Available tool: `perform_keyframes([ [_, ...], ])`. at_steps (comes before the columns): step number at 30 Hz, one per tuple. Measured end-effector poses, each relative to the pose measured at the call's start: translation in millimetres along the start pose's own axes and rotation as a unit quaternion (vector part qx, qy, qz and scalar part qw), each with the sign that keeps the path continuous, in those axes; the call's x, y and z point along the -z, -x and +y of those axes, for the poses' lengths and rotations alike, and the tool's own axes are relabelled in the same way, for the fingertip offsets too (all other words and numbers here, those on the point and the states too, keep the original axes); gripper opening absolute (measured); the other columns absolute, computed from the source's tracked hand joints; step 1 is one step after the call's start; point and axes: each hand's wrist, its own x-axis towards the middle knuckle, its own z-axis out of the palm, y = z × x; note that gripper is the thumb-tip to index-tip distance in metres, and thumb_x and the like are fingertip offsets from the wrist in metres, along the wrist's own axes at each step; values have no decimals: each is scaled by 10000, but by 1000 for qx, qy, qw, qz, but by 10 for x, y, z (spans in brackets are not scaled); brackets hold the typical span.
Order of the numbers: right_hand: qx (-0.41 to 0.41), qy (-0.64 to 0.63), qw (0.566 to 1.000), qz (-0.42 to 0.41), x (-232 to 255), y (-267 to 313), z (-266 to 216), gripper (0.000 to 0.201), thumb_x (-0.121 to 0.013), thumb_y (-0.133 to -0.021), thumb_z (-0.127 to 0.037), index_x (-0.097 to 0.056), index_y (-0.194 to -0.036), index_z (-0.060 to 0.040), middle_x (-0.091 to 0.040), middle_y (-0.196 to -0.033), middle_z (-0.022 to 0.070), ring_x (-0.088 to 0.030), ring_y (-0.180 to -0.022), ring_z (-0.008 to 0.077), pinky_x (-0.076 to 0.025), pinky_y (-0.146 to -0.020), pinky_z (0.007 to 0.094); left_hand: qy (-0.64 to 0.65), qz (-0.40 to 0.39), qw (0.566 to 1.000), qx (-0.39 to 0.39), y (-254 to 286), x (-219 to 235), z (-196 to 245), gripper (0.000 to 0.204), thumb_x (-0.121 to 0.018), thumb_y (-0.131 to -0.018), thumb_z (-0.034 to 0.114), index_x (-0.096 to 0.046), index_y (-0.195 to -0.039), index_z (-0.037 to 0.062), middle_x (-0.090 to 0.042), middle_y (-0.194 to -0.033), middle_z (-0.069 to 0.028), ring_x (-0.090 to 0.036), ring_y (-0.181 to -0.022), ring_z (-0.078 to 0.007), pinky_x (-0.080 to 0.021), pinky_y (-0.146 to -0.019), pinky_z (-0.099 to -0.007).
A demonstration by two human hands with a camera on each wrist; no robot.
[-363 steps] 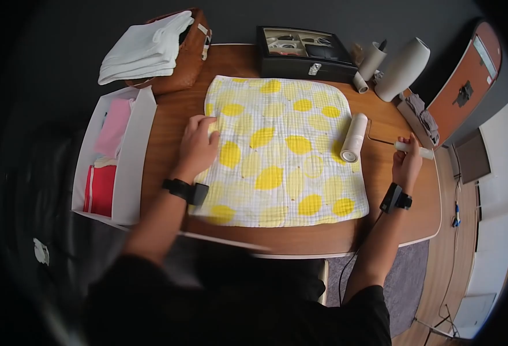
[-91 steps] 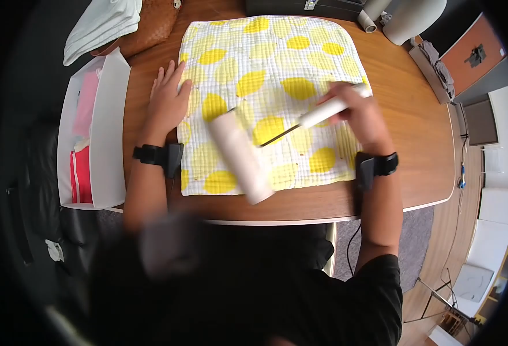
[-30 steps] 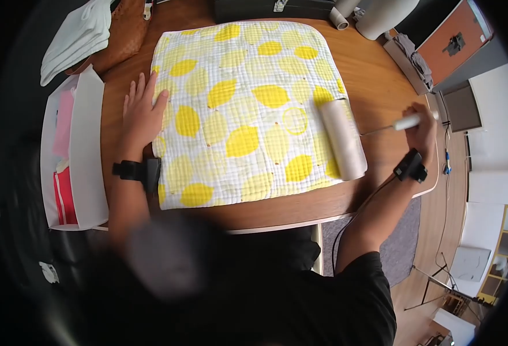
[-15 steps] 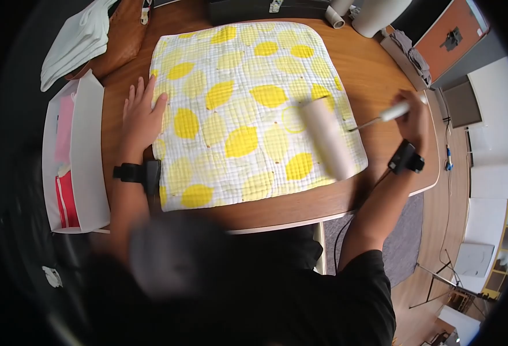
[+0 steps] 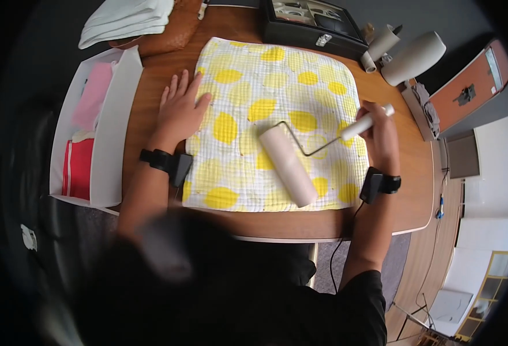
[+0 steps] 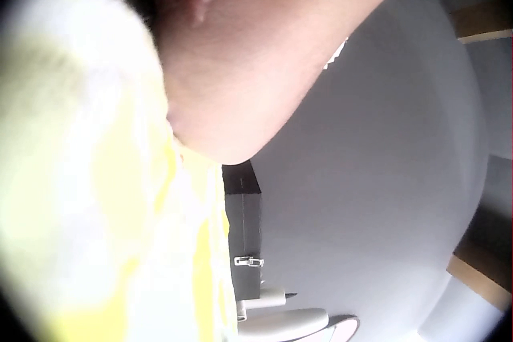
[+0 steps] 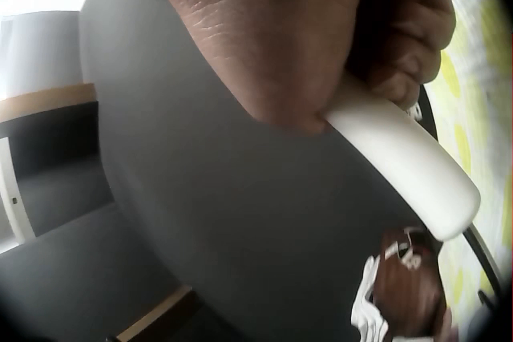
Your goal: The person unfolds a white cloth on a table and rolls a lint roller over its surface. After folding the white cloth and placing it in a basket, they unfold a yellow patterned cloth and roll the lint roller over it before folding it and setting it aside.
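Note:
A quilted cloth with yellow lemon prints (image 5: 251, 179) lies spread on the wooden table. My right hand (image 5: 381, 138) grips the white handle (image 7: 405, 161) of a lint roller (image 5: 288, 167), fingers curled round it. The pale roll lies slantwise over the cloth's lower middle, joined to the handle by a bent dark wire. At the cloth's left edge, my left hand (image 5: 182, 112) rests with its fingers extended, partly on the fabric and partly on the table. In the left wrist view, the fingers are mostly hidden behind the hand and wrist.
Left of the cloth stands a white box (image 5: 115, 127) with pink and red folded fabric. Behind are a brown bag (image 5: 173, 32) topped with white towels (image 5: 128, 23) and a black glasses case (image 5: 317, 40). A vase (image 5: 413, 59) and a small grey box (image 5: 420, 115) stand right.
The lint roller moves from the cloth's right edge leftward to its lower middle, the right hand following. The left hand stays at the left edge. The head view shifts, showing more of the table's back.

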Motion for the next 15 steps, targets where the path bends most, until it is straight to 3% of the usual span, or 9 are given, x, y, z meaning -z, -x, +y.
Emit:
perform_keyframes([
  [4, 41, -5, 997, -66, -687, -194, -225, 327, -616, -1018, -217, -671, -780, 1, -511, -593, 23, -396, -500, 99, -282, -501, 306, 137, 66, 988, -14, -45, -97, -143, 619, -367, -1155, 482, -469, -1633, 102, -367, -1734, -194, -256, -1636, -396, -168, -1328, -531],
  [5, 41, -20, 996, -76, -778, -307, -210, 322, -612, -1019, -216, -672, -790, 2, -503, -596, 19, -393, -502, 101, -280, -504, 307, 199, 112, 973, -15, -78, -105, -170, 589, -345, -1167, 448, -597, -1516, 47, -514, -1629, -215, -370, -1575, -424, -272, -1296, -520],
  [8, 28, -79, 993, -80, -992, -653, 78, 304, -596, -1038, -222, -674, -855, 8, -482, -611, 9, -392, -509, 112, -286, -506, 306, 348, 114, 930, 39, -15, 121, -115, 595, -350, -1164, 448, -664, -1423, 14, -596, -1533, -243, -456, -1512, -435, -369, -1247, -488],
  [9, 12, -108, 992, -71, -1035, -702, 193, 301, -594, -1047, -226, -670, -862, -1, -488, -614, 11, -401, -511, 114, -291, -504, 304, 372, 151, 915, 34, -18, 103, -92, 486, -438, -1147, 381, -722, -1296, 16, -684, -1402, -235, -557, -1413, -425, -426, -1200, -472],
  [11, -13, -150, 988, -40, -1055, -758, 433, 287, -595, -1068, -236, -652, -866, -41, -494, -613, 9, -418, -510, 116, -308, -496, 294, 357, 163, 920, -2, -7, 126, -58, 392, -508, -1120, 329, -729, -1237, 28, -719, -1328, -201, -600, -1350, -412, -433, -1188, -484],
  [12, -3, -198, 978, -71, -936, -876, 641, 281, -611, -1068, -244, -642, -852, -66, -484, -609, -12, -416, -509, 105, -300, -489, 280, 347, 169, 922, -17, -5, 131, -63, 345, -544, -1106, 303, -733, -1208, 34, -736, -1290, -184, -621, -1318, -406, -437, -1182, -490],
  [13, 12, -178, 982, -58, -807, -852, 660, 282, -620, -1067, -252, -636, -851, -72, -467, -603, -24, -407, -502, 99, -292, -485, 278, 310, 226, 921, -65, -62, -17, -124, 229, -607, -1068, 233, -742, -1138, 62, -756, -1229, -117, -651, -1234, -378, -472, -1128, -483],
  [15, 36, -146, 989, -4, -564, -851, 624, 286, -633, -1067, -269, -622, -851, -81, -431, -594, -44, -375, -487, 85, -269, -480, 278, 283, 230, 930, -51, -39, -23, -122, 218, -609, -1067, 226, -751, -1140, 77, -755, -1236, -101, -650, -1210, -370, -487, -1090, -468],
])
